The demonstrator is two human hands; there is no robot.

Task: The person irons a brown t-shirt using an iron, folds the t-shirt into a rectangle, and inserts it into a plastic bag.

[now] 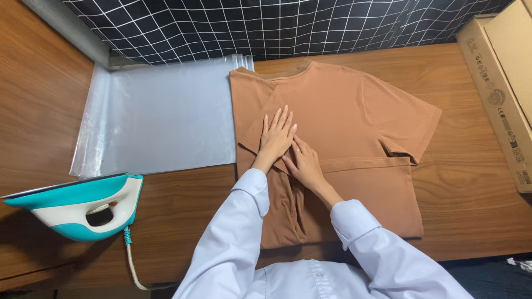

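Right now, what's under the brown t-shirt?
The brown t-shirt lies on the wooden table; its left edge overlaps the clear plastic bags. Both hands, left and right, press on top. Anything beneath the fabric is hidden.

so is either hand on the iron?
No, both hands, left and right, press flat on the brown t-shirt; the iron stands apart.

a long brown cardboard box (501, 94) with dark printed markings lies along the table's right edge.

Left hand (277, 135) and right hand (303, 164) press flat on brown T-shirt (354, 127).
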